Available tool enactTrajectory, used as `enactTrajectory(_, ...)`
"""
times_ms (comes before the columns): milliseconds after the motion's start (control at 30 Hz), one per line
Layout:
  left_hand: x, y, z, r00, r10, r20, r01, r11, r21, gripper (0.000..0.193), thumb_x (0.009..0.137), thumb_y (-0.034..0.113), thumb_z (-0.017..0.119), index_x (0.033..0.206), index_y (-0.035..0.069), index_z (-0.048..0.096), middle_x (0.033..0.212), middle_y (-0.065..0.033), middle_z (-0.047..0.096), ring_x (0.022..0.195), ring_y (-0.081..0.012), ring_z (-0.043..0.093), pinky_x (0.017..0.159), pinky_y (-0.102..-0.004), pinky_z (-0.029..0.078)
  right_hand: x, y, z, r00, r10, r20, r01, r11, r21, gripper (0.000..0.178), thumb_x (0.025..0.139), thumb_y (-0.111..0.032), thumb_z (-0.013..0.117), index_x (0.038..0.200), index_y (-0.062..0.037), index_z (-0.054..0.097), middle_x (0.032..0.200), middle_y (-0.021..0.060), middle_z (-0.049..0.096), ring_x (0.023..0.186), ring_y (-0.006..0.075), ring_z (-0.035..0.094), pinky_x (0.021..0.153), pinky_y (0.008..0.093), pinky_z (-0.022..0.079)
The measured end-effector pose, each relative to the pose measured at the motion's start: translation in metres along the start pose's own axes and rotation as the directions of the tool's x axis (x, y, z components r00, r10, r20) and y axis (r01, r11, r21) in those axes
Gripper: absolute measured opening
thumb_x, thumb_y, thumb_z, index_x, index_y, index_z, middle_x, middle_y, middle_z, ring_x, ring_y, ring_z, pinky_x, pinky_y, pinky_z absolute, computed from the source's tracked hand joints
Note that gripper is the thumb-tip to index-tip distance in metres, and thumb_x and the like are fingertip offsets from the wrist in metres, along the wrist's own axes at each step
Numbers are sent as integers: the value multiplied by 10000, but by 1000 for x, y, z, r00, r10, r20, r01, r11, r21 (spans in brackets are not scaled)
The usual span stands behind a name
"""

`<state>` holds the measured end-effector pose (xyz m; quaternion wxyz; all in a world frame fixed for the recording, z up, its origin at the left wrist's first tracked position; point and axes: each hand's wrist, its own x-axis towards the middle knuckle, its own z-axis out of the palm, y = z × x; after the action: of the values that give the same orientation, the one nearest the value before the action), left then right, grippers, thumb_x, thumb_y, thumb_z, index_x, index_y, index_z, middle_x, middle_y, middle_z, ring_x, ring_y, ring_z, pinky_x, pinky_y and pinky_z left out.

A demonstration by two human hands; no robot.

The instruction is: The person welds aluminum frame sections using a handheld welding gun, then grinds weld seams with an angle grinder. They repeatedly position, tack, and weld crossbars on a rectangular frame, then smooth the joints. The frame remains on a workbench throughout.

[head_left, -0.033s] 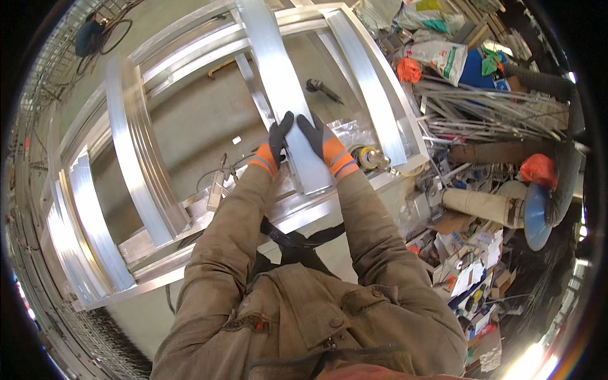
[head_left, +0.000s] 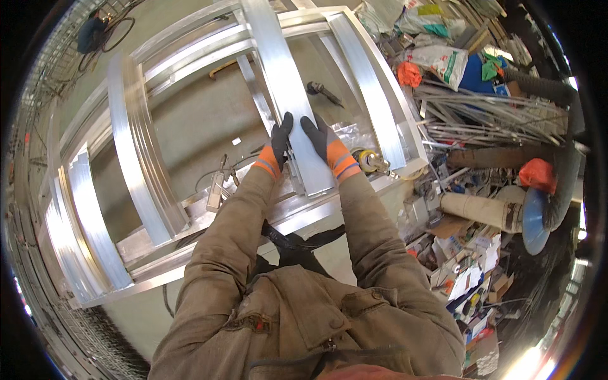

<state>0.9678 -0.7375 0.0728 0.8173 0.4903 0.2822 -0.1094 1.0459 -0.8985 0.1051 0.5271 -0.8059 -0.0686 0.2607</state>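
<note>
My left hand [head_left: 279, 138], in a black and orange work glove, is closed on the left edge of a long silver metal profile [head_left: 285, 76]. Gripping its right edge is my right hand [head_left: 320, 139], gloved alike, thumb on top. My fingers under the profile are hidden. The profile runs away from me across a large metal frame [head_left: 405, 114], its near end just past my wrists. More profile pieces seem to lie beneath it. Beside my right wrist rests a yellow and silver round-bodied tool [head_left: 372, 161]. A small metal tool [head_left: 218, 192] with a cord lies left of my left forearm.
More profiles [head_left: 133, 152] lie across the frame at left, another [head_left: 370, 88] at right. Through the frame a black hand tool [head_left: 324, 93] shows below. At right stand piled metal strips [head_left: 494, 111], bags [head_left: 437, 60], a thick pipe [head_left: 481, 209] and boxes [head_left: 468, 278].
</note>
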Motion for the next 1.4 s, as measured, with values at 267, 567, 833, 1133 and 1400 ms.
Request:
enactTrajectory(267,74,-73,-45,968,-250,25,245,918,-311,1076,893,982,611,1463,73,697,1303,-145,772,1138,-300,720,967,-440,590,1,-16,-14,999,-33,-36,24,972,-233,843,1106,-557,652,1702,7,462,1622,269,622,1511,376,592,1247,431,457)
enactTrajectory(567,21,-51,-3,667,365,-650,-289,930,226,924,880,707,866,1284,-111,716,1256,-288,782,1178,-447,713,1078,-476,541,20,16,-2,902,-390,-184,332,900,-281,684,1144,-459,633,1675,-41,524,1565,300,644,1482,444,610,1212,448,507)
enactTrajectory(833,4,-45,11,632,411,-657,73,812,579,884,888,574,874,1465,-45,617,1451,-299,623,1385,-498,572,1233,-545,442,34,57,-22,975,-200,94,182,968,170,787,1087,-456,722,1710,-38,487,1586,181,648,1381,279,643,1166,409,523)
enactTrajectory(1133,1,-44,-6,782,342,-522,39,808,588,927,826,540,943,1538,51,607,1513,-271,605,1414,-460,587,1201,-532,494,36,58,-23,991,-49,121,0,927,374,745,1047,-395,797,1649,-22,568,1481,161,717,1273,252,699,1092,421,575)
enactTrajectory(1400,21,-63,-22,903,232,-362,-79,917,391,1189,875,657,889,1708,-37,403,1668,-298,538,1515,-425,551,1255,-482,465,72,79,-39,997,-58,49,60,997,-39,1127,924,-674,838,1723,9,430,1614,268,626,1474,360,612,1217,431,494)
